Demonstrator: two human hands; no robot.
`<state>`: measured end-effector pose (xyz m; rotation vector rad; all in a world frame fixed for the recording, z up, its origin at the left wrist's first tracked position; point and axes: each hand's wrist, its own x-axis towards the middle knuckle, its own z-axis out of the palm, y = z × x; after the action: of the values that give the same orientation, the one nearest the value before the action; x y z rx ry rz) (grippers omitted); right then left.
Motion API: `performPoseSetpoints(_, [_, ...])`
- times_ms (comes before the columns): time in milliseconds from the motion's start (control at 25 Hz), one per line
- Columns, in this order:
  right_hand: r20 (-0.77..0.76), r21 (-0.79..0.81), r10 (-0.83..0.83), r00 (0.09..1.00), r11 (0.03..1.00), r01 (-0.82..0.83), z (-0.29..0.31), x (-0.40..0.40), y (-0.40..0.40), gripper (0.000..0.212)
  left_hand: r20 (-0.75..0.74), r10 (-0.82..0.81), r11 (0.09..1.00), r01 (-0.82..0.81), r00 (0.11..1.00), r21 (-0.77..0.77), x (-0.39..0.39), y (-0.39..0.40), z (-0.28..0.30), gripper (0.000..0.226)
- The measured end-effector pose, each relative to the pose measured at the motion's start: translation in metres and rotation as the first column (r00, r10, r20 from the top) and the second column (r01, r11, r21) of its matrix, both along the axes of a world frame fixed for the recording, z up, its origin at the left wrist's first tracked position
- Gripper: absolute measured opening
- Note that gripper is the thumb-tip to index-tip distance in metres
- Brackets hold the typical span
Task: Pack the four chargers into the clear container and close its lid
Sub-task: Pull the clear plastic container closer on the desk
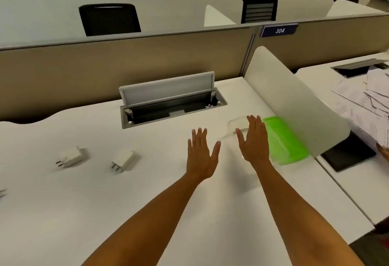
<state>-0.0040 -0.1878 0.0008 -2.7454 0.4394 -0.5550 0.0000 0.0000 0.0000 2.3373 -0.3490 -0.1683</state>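
Two white chargers lie on the white desk at the left: one (pixel 70 157) with round pins, one (pixel 124 160) with flat pins. A dark tip of another object (pixel 2 193) shows at the left edge. The clear container (pixel 237 127) sits on the desk, partly hidden behind my right hand (pixel 253 141). Its green lid (pixel 284 140) lies just right of it, by the divider. My left hand (pixel 202 153) hovers flat, fingers apart, left of the container. Both hands hold nothing.
An open cable tray (pixel 168 101) with a raised flap is sunk into the desk behind my hands. A curved white divider (pixel 294 97) borders the desk on the right. Papers (pixel 366 101) and a black pad (pixel 347 156) lie on the neighbouring desk.
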Motion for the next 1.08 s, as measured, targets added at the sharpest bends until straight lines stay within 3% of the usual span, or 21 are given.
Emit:
performPoseSetpoints(160, [-0.149, -0.068, -0.184, 0.972, 0.982, 0.175, -0.011, -0.008, -0.048, 0.059, -0.397, -0.097, 0.984, 0.029, 0.913, -0.174, -0.004, -0.049, 0.013, 0.069])
performPoseSetpoints(320, [-0.307, 0.061, -0.201, 0.93, 0.971, 0.23, -0.012, -0.003, -0.067, 0.069, -0.596, -0.171, 0.969, 0.026, 0.784, -0.245, -0.004, -0.07, 0.016, 0.074])
performPoseSetpoints(560, [-0.335, 0.128, -0.257, 0.907, 0.941, 0.314, -0.008, 0.006, -0.062, 0.053, -0.642, -0.235, 0.957, 0.06, 0.729, -0.282, -0.006, -0.067, 0.032, 0.064])
performPoseSetpoints(800, [-0.318, 0.097, -0.256, 0.913, 0.949, 0.3, 0.001, 0.004, -0.039, 0.034, -0.711, -0.19, 0.92, -0.131, 0.677, -0.37, -0.013, -0.028, 0.038, 0.069])
performPoseSetpoints(1080, [-0.206, 0.148, -0.14, 0.968, 0.974, 0.173, 0.01, -0.004, 0.046, 0.026, -0.678, -0.093, 0.875, -0.264, 0.729, -0.405, -0.028, 0.064, 0.03, 0.075])
